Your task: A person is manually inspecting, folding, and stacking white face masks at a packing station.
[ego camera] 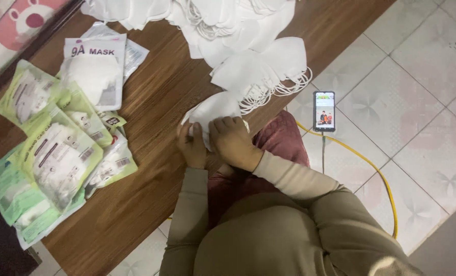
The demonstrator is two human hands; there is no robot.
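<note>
Both my hands rest on a white face mask (213, 109) at the near edge of a low wooden table (151, 102). My left hand (192, 146) grips the mask's left side with curled fingers. My right hand (233, 142) presses down on its lower part, fingers closed over it. A heap of loose white masks (248, 56) with ear loops lies just beyond, touching the held mask.
Green and white mask packets (54, 153) are stacked at the table's left, with a white packet (96, 66) above them. A phone (324, 111) with a lit screen lies on the tiled floor at the right, with a yellow cable (376, 174) running from it.
</note>
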